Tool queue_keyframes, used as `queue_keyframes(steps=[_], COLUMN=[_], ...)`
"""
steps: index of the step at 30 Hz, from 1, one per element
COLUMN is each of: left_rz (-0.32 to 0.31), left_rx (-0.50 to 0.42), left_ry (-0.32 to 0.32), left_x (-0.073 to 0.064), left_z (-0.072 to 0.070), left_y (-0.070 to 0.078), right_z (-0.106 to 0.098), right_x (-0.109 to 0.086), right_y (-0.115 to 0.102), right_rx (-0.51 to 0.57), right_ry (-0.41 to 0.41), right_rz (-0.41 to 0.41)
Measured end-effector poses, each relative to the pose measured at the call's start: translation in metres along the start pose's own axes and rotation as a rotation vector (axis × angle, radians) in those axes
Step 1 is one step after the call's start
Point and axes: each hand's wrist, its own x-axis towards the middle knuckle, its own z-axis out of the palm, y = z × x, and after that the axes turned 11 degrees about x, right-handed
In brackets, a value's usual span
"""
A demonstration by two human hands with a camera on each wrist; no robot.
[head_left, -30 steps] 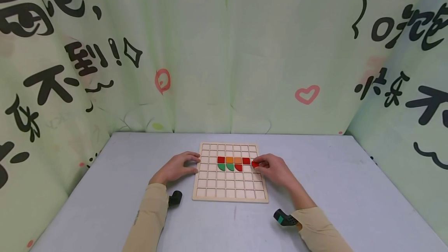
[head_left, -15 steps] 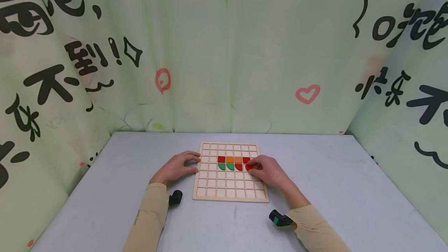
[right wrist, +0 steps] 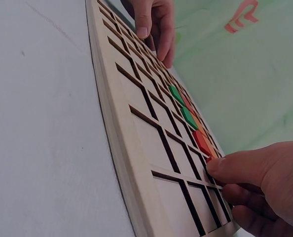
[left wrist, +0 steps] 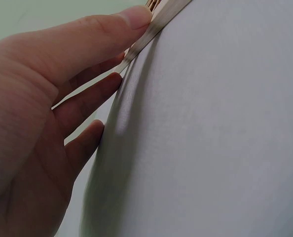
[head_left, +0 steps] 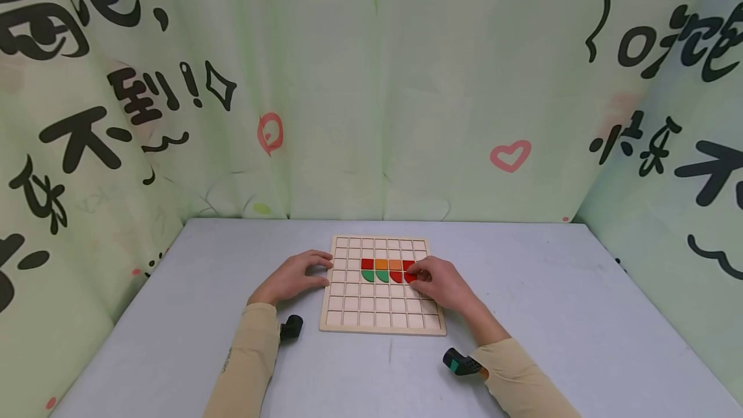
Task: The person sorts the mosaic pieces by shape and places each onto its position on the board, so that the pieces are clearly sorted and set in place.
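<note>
A wooden grid board (head_left: 367, 321) lies on the table. One row of its cells holds a red square (head_left: 367, 264), two orange squares (head_left: 388, 264) and another red square at the right. In the row below sit two green quarter-circle pieces (head_left: 368, 275) and a red one (head_left: 396, 277). My right hand (head_left: 445, 286) pinches a red quarter-circle piece (head_left: 409, 278) at the cell to their right; its fingers partly cover it. My left hand (head_left: 290, 279) rests its fingertips and thumb (left wrist: 136, 19) against the board's left edge.
The board stands on a white table (head_left: 383, 373) whose far edge meets a pale green curtain (head_left: 336, 115) with black lettering. Black wrist cameras (head_left: 292, 328) sit on both wrists, close above the table.
My right hand has moved left from the board's right edge, bringing the red quarter-circle piece to the cell beside the other red quarter circle. The left hand stays in place.
</note>
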Motion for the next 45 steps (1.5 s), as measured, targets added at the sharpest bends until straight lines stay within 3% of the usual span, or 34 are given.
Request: queue_keyframes(steps=[45], left_rz=[0.006], left_rx=[0.001], left_ry=[-0.002], left_x=[-0.0009], left_z=[-0.0006], left_y=[0.0008], right_z=[0.0002], right_x=[-0.0037], right_y=[0.0033], right_rx=[0.01], right_ry=[0.066], right_rz=[-0.016])
